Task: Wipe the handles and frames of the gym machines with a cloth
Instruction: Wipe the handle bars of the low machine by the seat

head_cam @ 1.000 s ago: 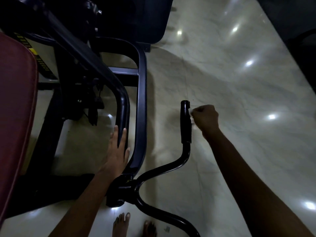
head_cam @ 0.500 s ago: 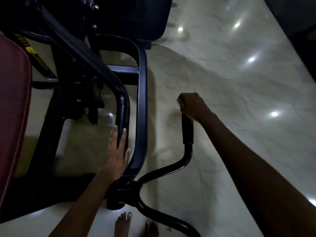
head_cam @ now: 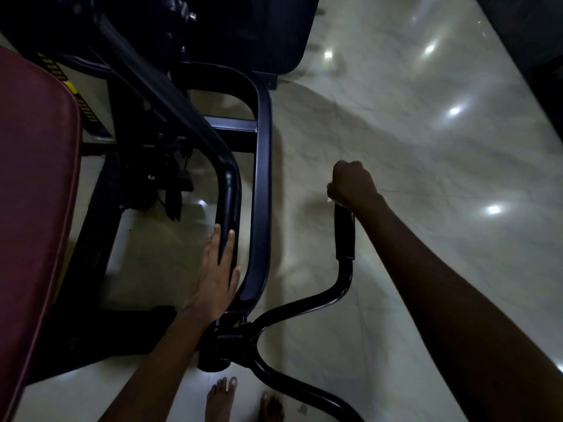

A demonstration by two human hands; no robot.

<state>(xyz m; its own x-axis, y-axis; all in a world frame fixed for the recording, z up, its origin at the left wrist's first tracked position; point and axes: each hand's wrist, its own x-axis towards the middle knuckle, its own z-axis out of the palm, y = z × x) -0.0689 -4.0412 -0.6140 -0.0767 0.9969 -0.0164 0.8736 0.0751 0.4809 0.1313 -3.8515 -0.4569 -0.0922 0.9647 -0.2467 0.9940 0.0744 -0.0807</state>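
A black gym machine stands on the left, and its curved handlebar ends in an upright black handle grip (head_cam: 345,236). My right hand (head_cam: 353,184) is curled in a fist over the top end of that grip. Only a pale sliver of the cloth (head_cam: 329,200) shows under the fist. My left hand (head_cam: 216,275) rests flat with straight fingers on the inner curved frame tube (head_cam: 230,190). The outer frame bar (head_cam: 263,178) runs just right of it. Both tubes meet at a black hub (head_cam: 225,339) near my feet.
A dark red padded seat (head_cam: 33,193) fills the left edge. A dark pad (head_cam: 259,32) sits at the top. Glossy pale marble floor (head_cam: 426,147) spreads to the right. My bare feet (head_cam: 219,397) stand at the bottom. Another dark object (head_cam: 536,41) sits top right.
My right hand moved from beside the grip up onto its top end and closed over it, hiding most of the cloth. The left hand stayed on the frame tube.
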